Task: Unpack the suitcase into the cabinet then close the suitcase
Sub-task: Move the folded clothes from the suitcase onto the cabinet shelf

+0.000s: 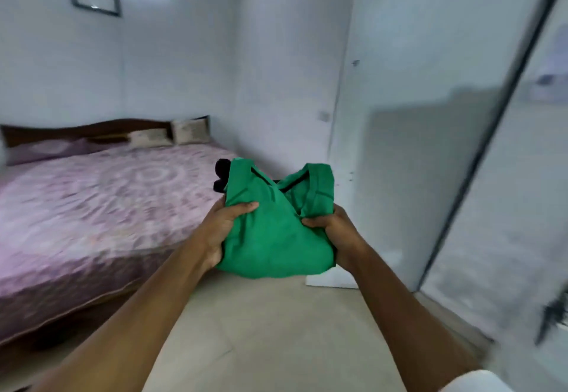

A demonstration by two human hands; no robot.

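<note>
A bed (92, 207) with a pink patterned spread and two pillows (172, 135) fills the left side. The left hand (219, 232) and right hand (333, 232) both clutch a folded green garment (273, 235), held above the pale floor (261, 330) with dark cloth (222, 176) beneath it. White cabinet doors (399, 115) stand at right, blurred.
</note>
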